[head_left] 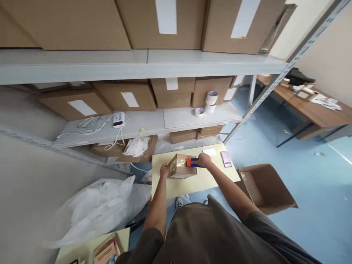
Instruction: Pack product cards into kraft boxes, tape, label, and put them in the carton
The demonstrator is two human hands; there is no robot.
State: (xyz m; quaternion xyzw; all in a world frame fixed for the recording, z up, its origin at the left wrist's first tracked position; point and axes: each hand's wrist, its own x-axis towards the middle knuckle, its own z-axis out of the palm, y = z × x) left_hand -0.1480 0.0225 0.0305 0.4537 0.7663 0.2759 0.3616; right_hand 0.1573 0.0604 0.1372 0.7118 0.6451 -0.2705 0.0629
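Note:
A small cardboard box [181, 171] sits on the pale yellow tabletop [205, 181], with shiny clear tape across its top and left end. My left hand [164, 171] grips the box at its left end; the fingertips are partly hidden. Above the box's right side, my right hand [204, 160] is closed around a blue and red tape dispenser [194, 162]. The red front of the dispenser lies against the taped top. A white paper [209, 151] lies just beyond my right hand, and a phone [226, 159] rests at the tabletop's right edge.
Shelves [181, 116] with cardboard boxes stand in front, holding tape rolls [211, 101] and a power strip [119, 119]. An open carton [265, 187] is on the floor at right. A white plastic bag [101, 209] bulges at left. A wooden desk [324, 106] stands far right.

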